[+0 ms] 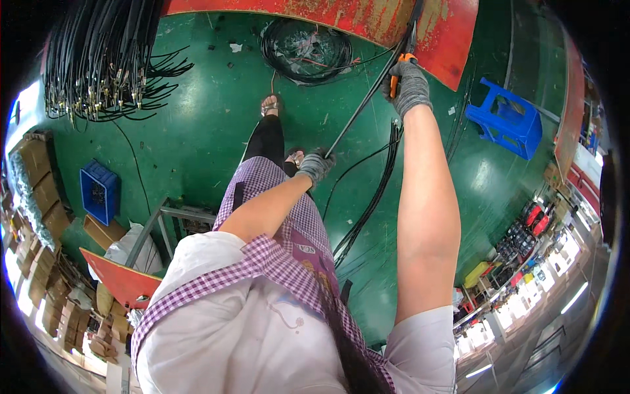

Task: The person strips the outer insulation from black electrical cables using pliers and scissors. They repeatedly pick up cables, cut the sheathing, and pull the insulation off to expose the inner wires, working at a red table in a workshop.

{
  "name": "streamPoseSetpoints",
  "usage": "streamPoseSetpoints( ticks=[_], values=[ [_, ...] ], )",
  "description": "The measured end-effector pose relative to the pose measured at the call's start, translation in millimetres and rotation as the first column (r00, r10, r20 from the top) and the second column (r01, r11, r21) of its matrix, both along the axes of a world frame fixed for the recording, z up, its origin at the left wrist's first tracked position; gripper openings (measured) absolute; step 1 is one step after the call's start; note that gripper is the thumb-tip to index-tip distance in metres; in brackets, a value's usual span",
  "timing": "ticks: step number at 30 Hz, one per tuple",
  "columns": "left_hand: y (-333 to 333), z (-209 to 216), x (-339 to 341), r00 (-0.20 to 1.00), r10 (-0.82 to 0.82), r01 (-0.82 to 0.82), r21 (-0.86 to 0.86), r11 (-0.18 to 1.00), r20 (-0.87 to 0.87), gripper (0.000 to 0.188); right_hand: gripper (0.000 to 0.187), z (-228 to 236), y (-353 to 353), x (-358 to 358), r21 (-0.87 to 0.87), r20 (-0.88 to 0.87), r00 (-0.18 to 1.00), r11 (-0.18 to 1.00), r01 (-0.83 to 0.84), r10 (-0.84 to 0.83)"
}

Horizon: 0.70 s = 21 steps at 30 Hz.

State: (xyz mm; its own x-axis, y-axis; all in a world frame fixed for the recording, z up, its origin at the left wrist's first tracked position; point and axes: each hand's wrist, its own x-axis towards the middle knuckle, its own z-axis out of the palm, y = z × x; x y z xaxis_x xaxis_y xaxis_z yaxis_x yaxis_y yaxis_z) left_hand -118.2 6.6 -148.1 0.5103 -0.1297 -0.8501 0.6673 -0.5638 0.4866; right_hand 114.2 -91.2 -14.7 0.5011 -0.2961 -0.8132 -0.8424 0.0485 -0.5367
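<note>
My left hand (317, 165), in a grey knit glove, is closed around a taut black cable (357, 111) in front of my apron. The cable slants up and right to the worn red tabletop (354, 14). My right hand (411, 85), gloved alike, reaches out to the table's edge. Its fingers are wrapped round the orange handles of a pair of pliers (408, 57). The pliers' dark jaws point away from me, beside the cable; whether they touch it I cannot tell. Several black cables (377, 197) hang below my right hand.
Many black cables with metal ends (105, 72) hang at the far left. A coil of black cable (266, 49) lies on the green floor beyond my feet. On the right is a blue plastic stool (482, 117); on the left, a blue crate (98, 209) and a metal frame (157, 223).
</note>
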Motion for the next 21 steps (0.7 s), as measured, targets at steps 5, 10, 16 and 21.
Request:
streamPoseSetpoints(
  ticks=[5,10,16,21],
  values=[
    [7.0,-29.1,-18.6,0.994,0.012,-0.015,0.019,1.000,0.106,0.026,0.018,-7.0,2.8,7.5,-0.182,-0.045,0.991,0.974,-0.133,0.127],
    [18.5,8.6,0.1,0.990,-0.024,0.020,0.034,0.999,0.141,0.023,0.019,-3.6,-2.3,-0.7,0.015,0.034,0.999,0.999,0.029,-0.029],
    [25.2,-67.7,-35.2,0.966,0.199,-0.172,-0.160,0.972,0.166,0.022,0.017,2.9,5.5,-1.5,0.088,0.072,0.997,0.996,-0.014,0.008],
    [28.0,0.2,34.3,0.944,0.237,-0.198,-0.181,0.963,0.231,0.028,0.019,2.6,0.2,-2.3,0.138,0.055,0.997,0.989,0.054,-0.062]
  ],
)
